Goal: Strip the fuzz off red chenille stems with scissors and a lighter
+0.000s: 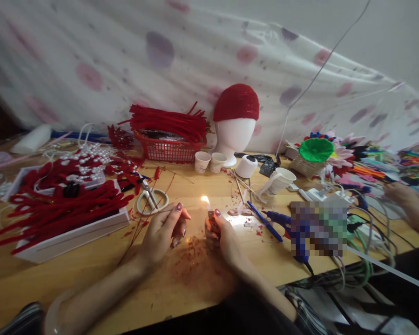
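My right hand (pixel 218 230) is closed around a small lighter (pixel 210 215), thumb on its top. A bright flame (pixel 205 199) burns above it, leaning left. To the left, my left hand (pixel 169 225) pinches a thin dark strand (pixel 164 211) between thumb and forefinger; it looks like a trimmed chenille stem, though it is too fine to be sure. The two hands are a short gap apart over the wooden table (pixel 192 298). Red fluff (pixel 193 253) lies scattered beneath them. White-handled scissors (pixel 152 200) rest just beyond my left hand.
Red chenille stems fill a white box (pixel 77 237) at left and a red basket (pixel 171 151) behind. A foam head (pixel 233 132) in a red cap stands near paper cups (pixel 202 162). On the right are a blue glue gun (pixel 282 217), cables and another person's arm (pixel 408 207).
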Demonstrator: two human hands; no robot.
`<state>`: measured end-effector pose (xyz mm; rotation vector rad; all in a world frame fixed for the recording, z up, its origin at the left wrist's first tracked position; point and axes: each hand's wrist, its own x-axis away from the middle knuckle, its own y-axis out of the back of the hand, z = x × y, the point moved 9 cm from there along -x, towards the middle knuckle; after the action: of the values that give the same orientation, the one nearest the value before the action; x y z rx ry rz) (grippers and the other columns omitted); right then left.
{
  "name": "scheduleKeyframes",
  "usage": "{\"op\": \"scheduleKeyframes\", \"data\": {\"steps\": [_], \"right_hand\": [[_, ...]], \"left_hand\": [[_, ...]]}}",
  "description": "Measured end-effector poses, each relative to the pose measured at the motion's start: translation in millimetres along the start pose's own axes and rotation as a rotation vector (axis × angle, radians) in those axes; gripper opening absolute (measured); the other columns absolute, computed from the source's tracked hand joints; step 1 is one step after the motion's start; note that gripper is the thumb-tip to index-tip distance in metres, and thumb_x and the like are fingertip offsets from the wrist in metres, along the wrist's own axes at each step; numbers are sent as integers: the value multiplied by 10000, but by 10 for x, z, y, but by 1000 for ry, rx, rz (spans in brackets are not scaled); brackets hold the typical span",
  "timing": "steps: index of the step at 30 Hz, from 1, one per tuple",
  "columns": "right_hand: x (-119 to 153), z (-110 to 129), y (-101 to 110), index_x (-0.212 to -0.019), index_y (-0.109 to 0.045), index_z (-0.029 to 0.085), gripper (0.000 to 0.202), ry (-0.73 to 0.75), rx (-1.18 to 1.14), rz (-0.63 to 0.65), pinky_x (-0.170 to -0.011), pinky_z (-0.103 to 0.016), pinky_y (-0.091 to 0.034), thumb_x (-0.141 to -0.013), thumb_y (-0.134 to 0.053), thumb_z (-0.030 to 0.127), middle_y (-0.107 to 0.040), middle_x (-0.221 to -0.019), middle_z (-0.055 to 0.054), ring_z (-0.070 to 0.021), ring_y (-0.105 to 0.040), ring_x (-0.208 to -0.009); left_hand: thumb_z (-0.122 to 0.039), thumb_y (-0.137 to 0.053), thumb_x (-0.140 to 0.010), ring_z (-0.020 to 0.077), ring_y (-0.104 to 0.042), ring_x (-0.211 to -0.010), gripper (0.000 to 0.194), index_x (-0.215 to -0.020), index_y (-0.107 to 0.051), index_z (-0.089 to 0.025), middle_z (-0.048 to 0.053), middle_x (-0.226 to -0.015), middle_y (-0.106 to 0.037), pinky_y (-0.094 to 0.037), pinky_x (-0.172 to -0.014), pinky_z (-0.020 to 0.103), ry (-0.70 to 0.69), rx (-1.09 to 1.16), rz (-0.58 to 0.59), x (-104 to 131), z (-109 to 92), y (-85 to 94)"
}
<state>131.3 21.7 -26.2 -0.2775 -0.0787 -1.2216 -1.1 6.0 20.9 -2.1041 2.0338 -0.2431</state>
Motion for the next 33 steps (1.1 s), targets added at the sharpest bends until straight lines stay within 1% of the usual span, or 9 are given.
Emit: {"op": "scheduleKeyframes", "data": {"steps": [4, 8, 10, 16, 19, 22, 25, 30, 33], "right_hand": [[-7, 53, 17, -564, -329, 221, 488, -18, -126, -12, -392, -241, -103, -780, -489, 627, -254, -467, 83, -64, -171, -397], [-22, 126, 146, -572, -273, 226, 512, -17, -359, -130, -370, -230, -57, -733, -514, 648, -206, -446, 103, -56, -98, -376], [-17, 162, 197, -585, -255, 226, 524, 14, -394, -173, -372, -223, -53, -736, -522, 651, -203, -458, 104, -58, -88, -386], [24, 232, 176, -544, -300, 222, 513, 129, -123, -116, -397, -245, -93, -793, -461, 641, -225, -467, 77, -74, -152, -411], [75, 324, 152, -536, -347, 211, 500, 236, 106, -95, -444, -270, -178, -887, -385, 566, -279, -497, 50, -95, -236, -455], [113, 382, 118, -558, -379, 203, 478, 285, 267, -90, -531, -281, -258, -923, -392, 511, -350, -555, 30, -116, -318, -540], [104, 371, 122, -611, -408, 204, 422, 267, 273, -99, -555, -277, -269, -898, -470, 506, -380, -608, 29, -123, -333, -581], [85, 347, 317, -661, -403, 210, 407, 280, 90, -257, -509, -268, -228, -896, -457, 538, -339, -630, 39, -114, -287, -563], [67, 334, 220, -638, -398, 205, 415, 270, 116, -151, -501, -269, -220, -893, -474, 523, -344, -610, 40, -109, -288, -551]], "left_hand": [[-473, -573, -816, 35, -370, -309, 332, -707, -557, -159, -72, -468, -485, -279, -315, 145, 31, 93, -28, -29, 40, 27], [-479, -613, -784, 37, -363, -309, 328, -707, -556, -165, -76, -465, -483, -273, -301, 139, 71, 196, -62, -51, 63, 60], [-482, -631, -767, 36, -366, -313, 333, -699, -551, -166, -76, -469, -486, -268, -299, 135, 86, 228, -75, -56, 67, 74], [-476, -633, -767, 22, -336, -294, 331, -694, -550, -165, -77, -463, -492, -268, -302, 131, 105, 268, -56, -65, 75, 71], [-478, -630, -770, 22, -339, -296, 333, -694, -555, -163, -76, -461, -491, -266, -301, 130, 100, 249, -52, -59, 71, 62], [-490, -613, -782, 27, -346, -298, 341, -704, -565, -161, -74, -453, -483, -269, -302, 133, 88, 198, -39, -45, 59, 42], [-495, -600, -790, 29, -350, -298, 345, -715, -570, -160, -71, -461, -486, -267, -301, 138, 84, 165, -25, -41, 60, 34], [-490, -592, -801, 30, -350, -304, 339, -720, -568, -161, -72, -467, -482, -263, -304, 139, 60, 150, -35, -58, 58, 67], [-492, -585, -807, 30, -343, -303, 339, -721, -556, -166, -75, -465, -481, -256, -305, 140, 61, 148, -42, -56, 63, 74]]}}
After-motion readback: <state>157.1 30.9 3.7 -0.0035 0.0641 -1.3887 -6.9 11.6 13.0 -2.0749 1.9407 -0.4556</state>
